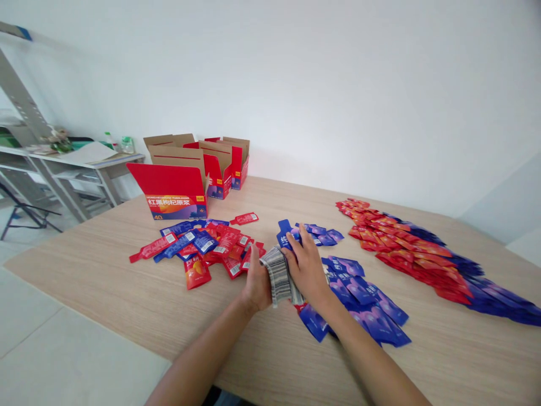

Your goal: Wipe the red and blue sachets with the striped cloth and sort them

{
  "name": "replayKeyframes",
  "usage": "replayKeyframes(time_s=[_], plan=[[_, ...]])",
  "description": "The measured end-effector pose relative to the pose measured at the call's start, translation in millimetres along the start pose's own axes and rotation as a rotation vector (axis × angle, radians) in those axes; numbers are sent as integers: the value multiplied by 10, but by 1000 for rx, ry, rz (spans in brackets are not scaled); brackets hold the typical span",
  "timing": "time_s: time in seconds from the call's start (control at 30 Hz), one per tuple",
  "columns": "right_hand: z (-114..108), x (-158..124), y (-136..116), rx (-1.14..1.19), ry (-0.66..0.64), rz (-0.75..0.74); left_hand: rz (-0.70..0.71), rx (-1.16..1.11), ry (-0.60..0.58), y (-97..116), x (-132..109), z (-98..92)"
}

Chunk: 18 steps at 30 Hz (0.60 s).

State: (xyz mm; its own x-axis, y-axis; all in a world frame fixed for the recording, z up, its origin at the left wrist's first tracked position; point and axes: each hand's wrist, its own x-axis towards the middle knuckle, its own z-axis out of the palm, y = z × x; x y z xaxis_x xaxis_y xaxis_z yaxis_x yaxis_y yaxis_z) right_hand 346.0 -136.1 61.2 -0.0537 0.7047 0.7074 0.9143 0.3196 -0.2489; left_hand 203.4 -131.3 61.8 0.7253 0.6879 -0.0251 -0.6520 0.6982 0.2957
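Note:
A thick stack of sachets (279, 277) is between my hands above the table, its grey striped edges turned toward me. A blue sachet (284, 228) with a narrow tab shows at its far side. My left hand (257, 281) clasps the stack from the left, thumb up. From the right, my right hand (307, 266) lies over the stack with its fingers across the blue sachet, hiding part of it. Below and right of that hand are spread blue sachets (382, 321), with a smaller blue group (327, 237) behind. To the left is a mixed pile of red and blue sachets (226, 241).
Several open red cartons (177, 194) stand at the back left of the wooden table (110, 293). A long overlapping row of red and blue sachets (416, 256) runs along the right. Desks (91, 160) and a folding stool (29, 208) stand beyond the left edge.

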Motion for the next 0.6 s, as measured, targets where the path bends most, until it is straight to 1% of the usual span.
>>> replayKeyframes(time_s=[0.1, 0.2, 0.27, 0.4, 0.5, 0.6], plan=[[24, -14, -33, -34, -9, -118, 14, -15, 7, 94, -12, 6], [90, -48, -63, -1, -48, -210, 62, -30, -2, 194, -8, -11], [138, -75, -76, 45, -100, -224, 103, -33, 13, 253, -7, -24], [178, -123, -118, 118, -212, -197, 146, -27, 70, 339, -18, -28], [171, -163, -184, 164, -252, -201, 180, -33, 127, 374, -20, -10], [180, -219, -275, 223, -281, -247, 231, -38, 214, 395, -10, 11]])
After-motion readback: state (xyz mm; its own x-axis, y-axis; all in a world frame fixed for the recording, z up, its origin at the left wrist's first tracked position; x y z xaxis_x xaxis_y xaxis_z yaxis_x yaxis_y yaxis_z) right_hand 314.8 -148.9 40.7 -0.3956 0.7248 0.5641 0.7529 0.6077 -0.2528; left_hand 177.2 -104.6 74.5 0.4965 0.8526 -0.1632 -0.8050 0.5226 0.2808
